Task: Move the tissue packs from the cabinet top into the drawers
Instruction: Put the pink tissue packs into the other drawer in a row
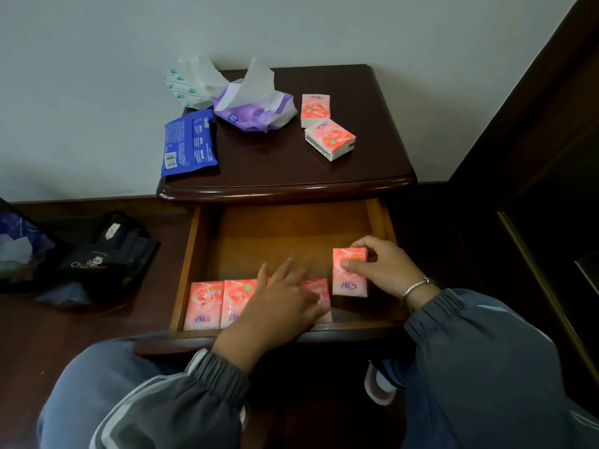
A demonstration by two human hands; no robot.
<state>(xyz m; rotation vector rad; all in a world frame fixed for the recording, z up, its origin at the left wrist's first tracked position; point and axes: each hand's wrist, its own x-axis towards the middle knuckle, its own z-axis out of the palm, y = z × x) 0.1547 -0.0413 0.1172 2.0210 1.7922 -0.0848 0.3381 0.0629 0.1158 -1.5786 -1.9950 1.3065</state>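
In the pulled-out top drawer (194,254) of the dark wooden bedside cabinet (382,176), there's a row of small pink rose-print tissue packs lying flat along the front edge. Two of them, the far-left pack (202,305) and the one touching it (234,303), are fully visible, and further right another pack (319,294) peeks out from under the left hand (278,306). That hand is spread flat, fingers loose, resting over the row and not gripping anything as far as I can tell. The right hand (385,267), silver bangle (418,285) on the wrist, is pinching one more pink pack (348,280) by its top end at the right side of the drawer, just beside the row.

Up on the cabinet top, two more pink packs sit at the right, the rear one (315,110) and the nearer one (330,138), corners touching. On the left there's a flat blue wipes packet (188,144) hanging slightly over the edge, a purple soft tissue bag (256,111) with a sheet sticking up, and a white green-printed tissue bag (191,84) behind it, also open.

A black tote bag (107,254) sits on the floor to the left.
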